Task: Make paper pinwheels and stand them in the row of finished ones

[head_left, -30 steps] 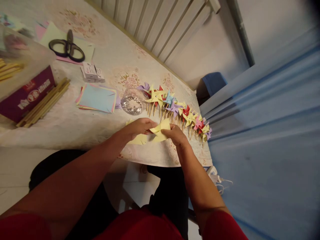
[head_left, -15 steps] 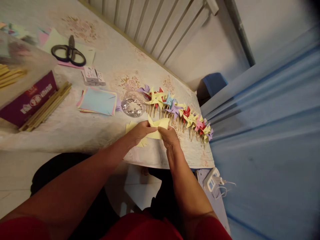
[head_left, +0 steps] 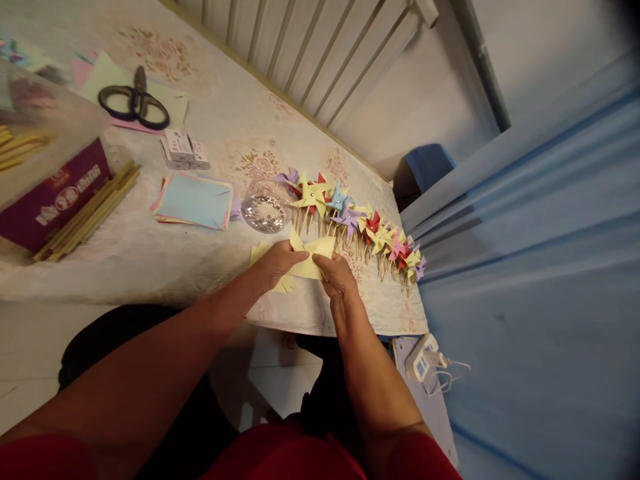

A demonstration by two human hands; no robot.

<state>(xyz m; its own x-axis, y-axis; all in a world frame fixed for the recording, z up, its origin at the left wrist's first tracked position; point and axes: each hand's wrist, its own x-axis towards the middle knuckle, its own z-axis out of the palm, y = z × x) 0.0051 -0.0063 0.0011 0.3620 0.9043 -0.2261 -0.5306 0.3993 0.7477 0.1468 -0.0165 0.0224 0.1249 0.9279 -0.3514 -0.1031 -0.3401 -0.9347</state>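
Between my two hands is a sheet of yellow paper (head_left: 309,269), its corners bent up toward the middle. My left hand (head_left: 280,261) pinches its left side, and my right hand (head_left: 334,270) grips the right side, thumbs near the centre. More yellow paper pieces (head_left: 286,285) with cut edges lie on the table under my left hand. Just beyond my hands sits a clear round dish (head_left: 264,212) of small shiny pins. Several finished paper pinwheels (head_left: 349,218) on sticks lie in a row past my right hand.
On the left are a stack of coloured paper squares (head_left: 194,200), small white boxes (head_left: 184,149), black-handled scissors (head_left: 135,107), a bundle of thin sticks (head_left: 90,212) and a purple-fronted box (head_left: 57,195). A blue curtain (head_left: 525,300) hangs at the right, beside a power strip (head_left: 424,357).
Both hands have shifted slightly left with the yellow paper. Its bent corners sit a little differently, and my thumbs are closer to its middle.
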